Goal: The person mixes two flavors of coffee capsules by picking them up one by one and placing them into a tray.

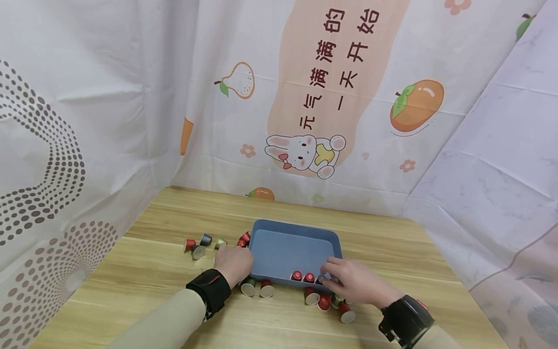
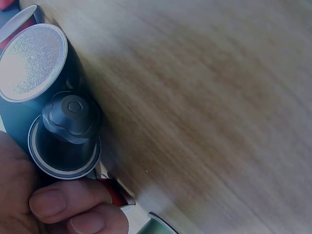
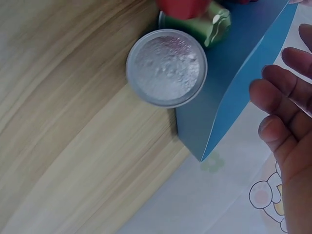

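A blue rectangular tray (image 1: pixel 289 247) lies on the table with two red coffee capsules, one of them this capsule (image 1: pixel 297 276), along its near side. My right hand (image 1: pixel 355 281) reaches over the near right corner; its finger and thumb pinch a dark coffee capsule (image 1: pixel 320 279) beside the red ones. In the right wrist view the other fingers (image 3: pixel 275 97) are bent over the tray. My left hand (image 1: pixel 235 264) is at the tray's left wall, fingers (image 2: pixel 73 204) curled close to a dark capsule (image 2: pixel 70 117); I cannot tell whether it holds anything.
More capsules lie left of the tray: a red one (image 1: pixel 189 245), a dark blue one (image 1: pixel 206 239) and a green one (image 1: pixel 220 243). Several others, such as this red capsule (image 1: pixel 324 303), crowd the near side. A printed curtain (image 1: pixel 244 160) hangs behind the wooden table (image 1: pixel 375 232).
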### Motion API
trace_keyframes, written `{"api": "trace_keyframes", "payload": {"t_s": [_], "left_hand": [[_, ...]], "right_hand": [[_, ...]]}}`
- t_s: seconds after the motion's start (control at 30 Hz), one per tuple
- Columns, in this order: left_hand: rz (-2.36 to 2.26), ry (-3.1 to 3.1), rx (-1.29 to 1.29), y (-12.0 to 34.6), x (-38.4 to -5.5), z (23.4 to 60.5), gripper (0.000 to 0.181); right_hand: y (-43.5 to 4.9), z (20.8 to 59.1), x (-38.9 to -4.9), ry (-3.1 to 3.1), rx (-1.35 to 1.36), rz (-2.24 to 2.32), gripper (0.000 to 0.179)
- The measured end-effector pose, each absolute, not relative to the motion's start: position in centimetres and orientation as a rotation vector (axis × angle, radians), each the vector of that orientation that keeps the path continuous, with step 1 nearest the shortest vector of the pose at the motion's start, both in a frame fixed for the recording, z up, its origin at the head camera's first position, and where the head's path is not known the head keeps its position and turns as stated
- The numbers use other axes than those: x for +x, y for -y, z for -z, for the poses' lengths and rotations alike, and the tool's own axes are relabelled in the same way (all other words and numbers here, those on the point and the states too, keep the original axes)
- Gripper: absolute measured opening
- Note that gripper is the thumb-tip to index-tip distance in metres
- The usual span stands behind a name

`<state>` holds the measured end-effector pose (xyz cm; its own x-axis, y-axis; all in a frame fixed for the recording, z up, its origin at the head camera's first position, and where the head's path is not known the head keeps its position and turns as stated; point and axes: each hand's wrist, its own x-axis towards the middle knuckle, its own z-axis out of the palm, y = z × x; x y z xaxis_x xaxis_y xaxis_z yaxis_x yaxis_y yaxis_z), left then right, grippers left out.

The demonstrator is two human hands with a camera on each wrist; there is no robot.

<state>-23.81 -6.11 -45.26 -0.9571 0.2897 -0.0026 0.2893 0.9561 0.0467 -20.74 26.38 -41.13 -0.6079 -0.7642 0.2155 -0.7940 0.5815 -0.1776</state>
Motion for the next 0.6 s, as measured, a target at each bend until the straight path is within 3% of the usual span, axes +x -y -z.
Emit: {"api": "trace_keyframes", "payload": {"t_s": [0.6], "left_hand": [[-0.058, -3.082, 0.453, 6.1, -23.8, 45.0, 0.033]], "right_hand": [[-29.0, 40.8, -19.2, 2.918, 1.16, -0.388, 0.019]]}}
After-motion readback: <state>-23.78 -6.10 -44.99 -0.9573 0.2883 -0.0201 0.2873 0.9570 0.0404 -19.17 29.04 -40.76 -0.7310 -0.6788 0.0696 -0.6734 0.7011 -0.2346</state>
